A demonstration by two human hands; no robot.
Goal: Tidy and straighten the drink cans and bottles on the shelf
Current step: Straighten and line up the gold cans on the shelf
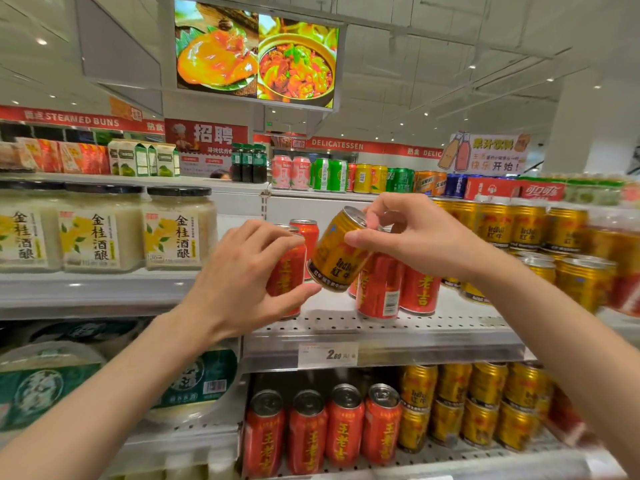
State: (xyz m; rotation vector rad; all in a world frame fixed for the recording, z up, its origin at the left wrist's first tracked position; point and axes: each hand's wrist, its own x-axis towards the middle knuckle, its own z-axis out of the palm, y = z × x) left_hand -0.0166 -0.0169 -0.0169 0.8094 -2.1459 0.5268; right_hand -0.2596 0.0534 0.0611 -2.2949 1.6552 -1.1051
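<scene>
My right hand (408, 233) holds a gold energy-drink can (337, 252) by its top, tilted and lifted above the perforated white shelf (381, 327). My left hand (239, 275) grips a red herbal-tea can (287, 271) that stands on the shelf's left part. More red cans (398, 285) stand under and behind the gold can. A block of gold cans (526, 230) fills the shelf to the right.
Glass jars with yellow labels (104, 230) stand on the shelf at left. The lower shelf holds a row of red cans (325, 427) and gold cans (485, 403). Mixed colourful cans (346, 176) line the top shelf. A price tag (327, 355) hangs on the shelf edge.
</scene>
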